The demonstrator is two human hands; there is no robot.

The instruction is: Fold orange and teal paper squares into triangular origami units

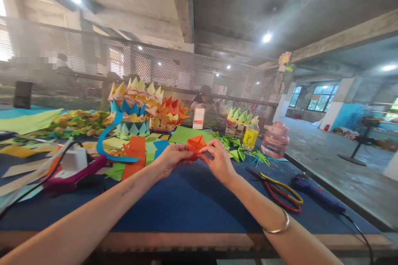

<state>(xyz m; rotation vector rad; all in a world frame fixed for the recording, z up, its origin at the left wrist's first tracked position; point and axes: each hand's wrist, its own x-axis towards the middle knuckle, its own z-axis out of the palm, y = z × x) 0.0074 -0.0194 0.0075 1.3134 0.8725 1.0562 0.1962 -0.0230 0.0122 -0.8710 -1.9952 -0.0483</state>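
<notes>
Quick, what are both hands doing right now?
Left hand: closed, pinching the orange folded paper.
Right hand: closed, pinching the same paper from its other side.

1. A perforated metal screen (192, 74) stands behind the blue desk (186, 203).
2. Bare concrete ceiling (248, 0) carries round lights (266, 37).
3. Grey floor (336, 165) runs towards windows (323, 97), past a standing fan (360, 140).

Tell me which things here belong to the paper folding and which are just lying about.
In use: orange paper, pinched by left hand and right hand.

Lying about: scissors, glue gun, yellow bottle, pink jar, finished paper crowns.
</notes>
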